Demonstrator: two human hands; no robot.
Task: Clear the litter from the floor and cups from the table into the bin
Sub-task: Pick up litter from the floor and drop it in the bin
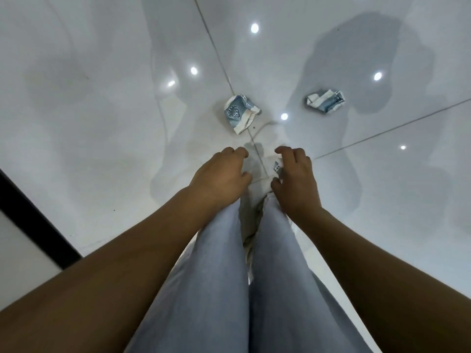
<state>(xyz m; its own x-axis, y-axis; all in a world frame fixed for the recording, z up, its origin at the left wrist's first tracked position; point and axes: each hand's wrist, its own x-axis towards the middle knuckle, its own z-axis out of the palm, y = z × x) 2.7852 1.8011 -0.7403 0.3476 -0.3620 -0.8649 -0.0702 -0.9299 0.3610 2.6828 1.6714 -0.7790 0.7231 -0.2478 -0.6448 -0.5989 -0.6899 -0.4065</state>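
This looks like an indoor room with a polished floor, though whether it is a home, an office or a shop cannot be told. The floor [102, 118] is laid in large glossy white tiles with thin dark grout lines [216, 52], and it mirrors round ceiling spotlights [254, 28] as bright dots, so recessed lighting hangs overhead. At the lower left a black strip [33, 220] borders a pale panel [17, 256], perhaps a skirting, door or furniture edge. 2 crumpled blue-and-white paper cups [240, 114] [325, 101] lie on the tiles as litter, 1 printed with a cartoon figure.
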